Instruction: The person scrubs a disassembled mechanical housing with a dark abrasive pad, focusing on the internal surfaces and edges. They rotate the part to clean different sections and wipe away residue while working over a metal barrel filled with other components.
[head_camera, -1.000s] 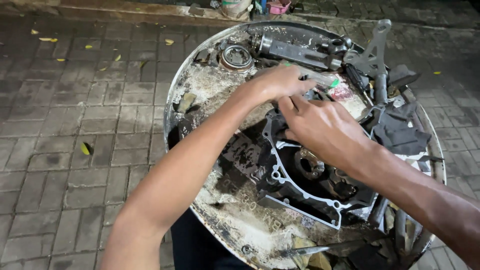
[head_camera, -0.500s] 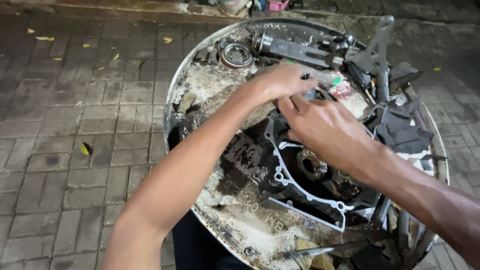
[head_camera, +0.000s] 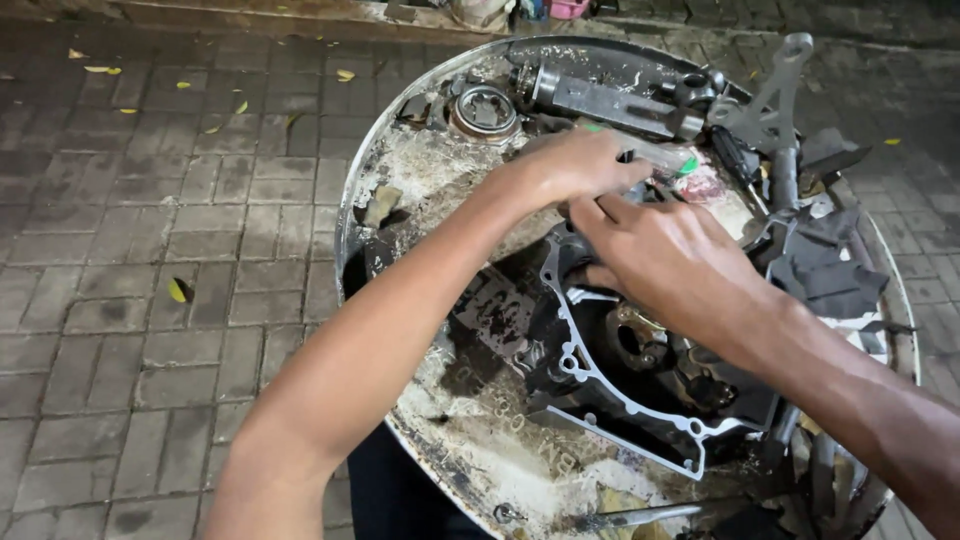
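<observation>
Round, grimy white metal drum top over grey brick paving; holding a dark engine crankcase half, round steel bearing, grey metal cylinder, dark rags.

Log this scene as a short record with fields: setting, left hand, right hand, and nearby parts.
setting: round metal tray, greasy, on brick paving
left hand: left hand over the tray's middle, fingers curled; grip hidden
right hand: right hand on the upper edge of the engine case
nearby parts: round bearing, grey metal shaft, metal bracket
</observation>
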